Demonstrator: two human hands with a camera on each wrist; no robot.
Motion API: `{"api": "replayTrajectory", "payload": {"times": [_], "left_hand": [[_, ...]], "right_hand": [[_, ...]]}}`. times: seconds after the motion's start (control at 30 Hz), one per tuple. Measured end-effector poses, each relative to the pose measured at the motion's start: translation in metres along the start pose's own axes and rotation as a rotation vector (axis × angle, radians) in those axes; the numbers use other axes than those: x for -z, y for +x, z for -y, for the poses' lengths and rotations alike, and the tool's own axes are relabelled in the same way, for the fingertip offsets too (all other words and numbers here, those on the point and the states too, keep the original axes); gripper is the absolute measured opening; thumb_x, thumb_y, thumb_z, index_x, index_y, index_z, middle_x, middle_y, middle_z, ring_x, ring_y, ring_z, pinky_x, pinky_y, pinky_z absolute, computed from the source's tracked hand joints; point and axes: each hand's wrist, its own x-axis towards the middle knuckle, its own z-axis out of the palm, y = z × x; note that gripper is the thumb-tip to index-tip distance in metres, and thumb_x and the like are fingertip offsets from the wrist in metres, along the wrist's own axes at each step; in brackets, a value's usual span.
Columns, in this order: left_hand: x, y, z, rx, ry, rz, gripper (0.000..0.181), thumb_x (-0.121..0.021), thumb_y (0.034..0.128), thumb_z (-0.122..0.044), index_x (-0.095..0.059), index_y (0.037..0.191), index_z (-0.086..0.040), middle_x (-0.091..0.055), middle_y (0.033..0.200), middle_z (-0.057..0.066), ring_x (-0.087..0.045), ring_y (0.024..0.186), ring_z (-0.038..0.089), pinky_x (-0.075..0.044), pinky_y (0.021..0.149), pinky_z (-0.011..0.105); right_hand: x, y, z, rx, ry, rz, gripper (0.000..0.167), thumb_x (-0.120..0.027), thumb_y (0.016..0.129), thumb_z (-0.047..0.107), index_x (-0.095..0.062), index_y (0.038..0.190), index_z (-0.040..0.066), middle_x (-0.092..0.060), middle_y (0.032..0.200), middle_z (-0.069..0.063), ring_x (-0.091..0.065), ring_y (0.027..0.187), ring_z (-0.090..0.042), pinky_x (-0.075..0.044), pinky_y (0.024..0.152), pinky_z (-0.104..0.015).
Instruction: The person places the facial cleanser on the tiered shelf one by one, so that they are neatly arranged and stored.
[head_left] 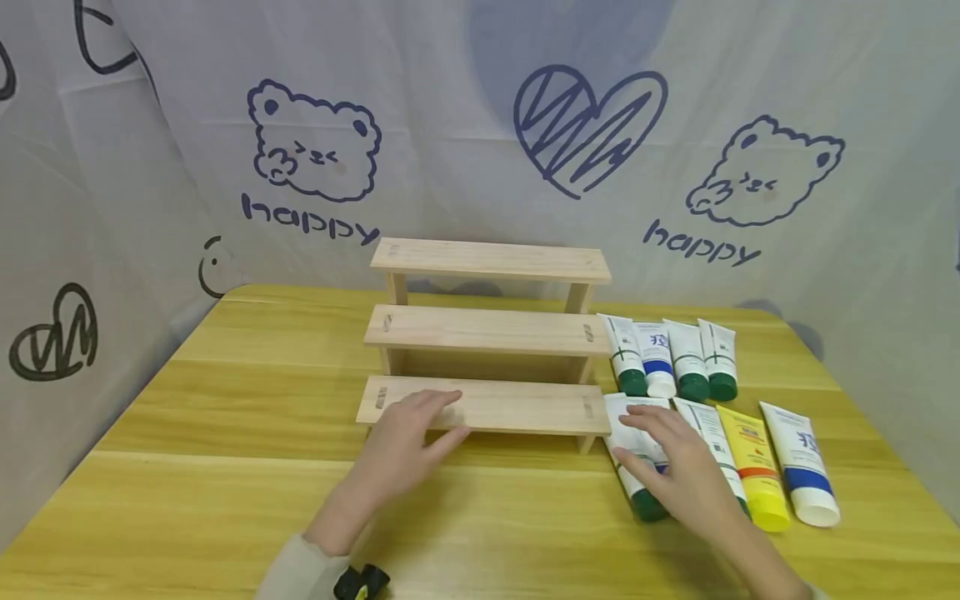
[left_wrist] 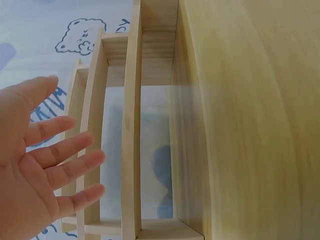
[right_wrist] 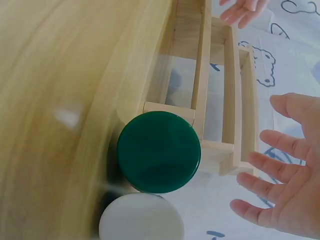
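A three-tier wooden step shelf (head_left: 487,327) stands at the middle of the table. My left hand (head_left: 401,442), fingers extended and thumb apart, hovers at the front left of its lowest tier; the left wrist view shows the palm (left_wrist: 30,185) holding nothing. My right hand (head_left: 686,475) hangs over the front row of tubes with its fingers spread. Beneath it lies a white tube with a green cap (head_left: 647,505), partly hidden. In the right wrist view, that green cap (right_wrist: 159,152) and a white cap (right_wrist: 141,220) sit below the bare right palm (right_wrist: 295,200).
Right of the shelf, a back row of several white tubes (head_left: 684,354) lies with green or white caps. In front lie a yellow tube (head_left: 756,467) and a white tube with a blue band (head_left: 802,462). A printed cloth (head_left: 450,108) hangs behind the wooden table (head_left: 247,400).
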Motion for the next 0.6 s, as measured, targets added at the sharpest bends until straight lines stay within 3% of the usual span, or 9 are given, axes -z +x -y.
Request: {"api": "replayTrajectory", "payload": {"times": [0.13, 0.37, 0.6], "left_hand": [[0.004, 0.0, 0.002, 0.024, -0.04, -0.023, 0.038, -0.063, 0.0845, -0.02, -0.057, 0.117, -0.002, -0.058, 0.114, 0.012, -0.052, 0.105, 0.028, -0.04, 0.089, 0.043], [0.008, 0.0, 0.01, 0.021, -0.052, -0.063, 0.028, -0.064, 0.0835, -0.016, -0.063, 0.107, -0.001, -0.061, 0.108, 0.011, -0.054, 0.103, 0.028, -0.029, 0.093, 0.057], [0.015, 0.0, 0.02, 0.025, -0.077, -0.088, 0.023, -0.063, 0.0845, -0.015, -0.065, 0.103, -0.001, -0.063, 0.104, 0.009, -0.055, 0.101, 0.025, -0.044, 0.085, 0.041]], "right_hand": [[0.003, -0.002, -0.005, -0.016, 0.041, -0.044, 0.026, -0.07, 0.077, 0.012, -0.064, 0.1, 0.004, -0.059, 0.107, -0.011, -0.051, 0.101, -0.028, -0.043, 0.08, -0.048], [0.008, -0.004, -0.015, -0.048, 0.029, -0.078, 0.022, -0.07, 0.077, 0.01, -0.065, 0.097, 0.003, -0.063, 0.1, -0.01, -0.053, 0.099, -0.028, -0.042, 0.082, -0.048], [0.015, -0.01, -0.021, -0.095, 0.029, -0.068, 0.021, -0.068, 0.079, 0.011, -0.064, 0.097, 0.002, -0.063, 0.099, -0.011, -0.054, 0.097, -0.029, -0.043, 0.079, -0.047]]}}
